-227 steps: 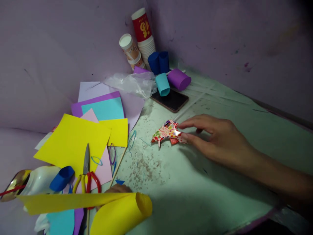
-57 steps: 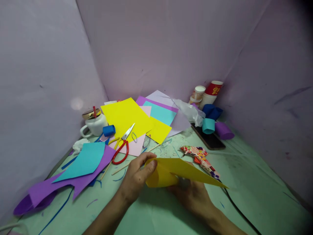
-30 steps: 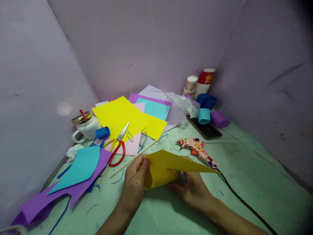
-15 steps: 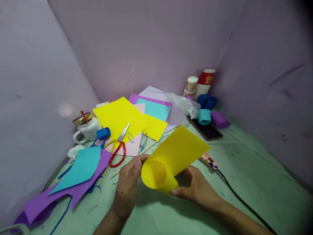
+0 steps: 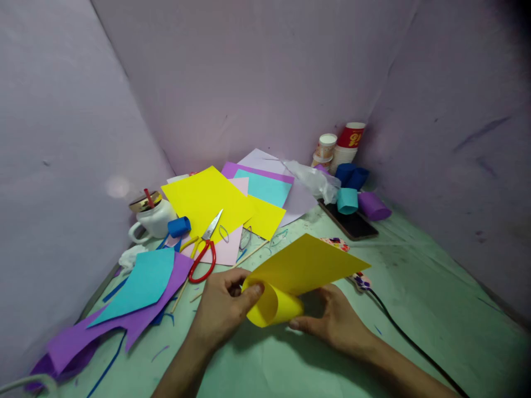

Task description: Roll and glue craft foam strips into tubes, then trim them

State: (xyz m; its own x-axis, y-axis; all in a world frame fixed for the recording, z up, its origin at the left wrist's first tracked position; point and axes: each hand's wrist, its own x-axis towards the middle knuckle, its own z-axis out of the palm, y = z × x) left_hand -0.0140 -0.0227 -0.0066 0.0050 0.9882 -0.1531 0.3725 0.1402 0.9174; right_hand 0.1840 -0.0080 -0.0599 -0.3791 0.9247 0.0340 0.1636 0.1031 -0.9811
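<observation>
A yellow paper sheet is curled into a loose roll at its near end, with the flat part sloping up to the right. My left hand pinches the roll's left end, its thumb tip at the open mouth and its fingers behind. At the roll's right end, my right hand supports it between thumb and fingers; some of those fingertips are hidden behind the paper. Red and yellow-handled scissors lie left of the roll, partly on other sheets. Turquoise paper rests on purple paper further left.
A white mug stands at the left. Behind are more yellow sheets and a plastic bag. To the right are a phone, paper rolls, stacked paper cups and a black cord.
My left thumb has moved onto the roll's open end. The sheet's flat part has tipped lower, its far corner shifting right and down. The view has shifted slightly.
</observation>
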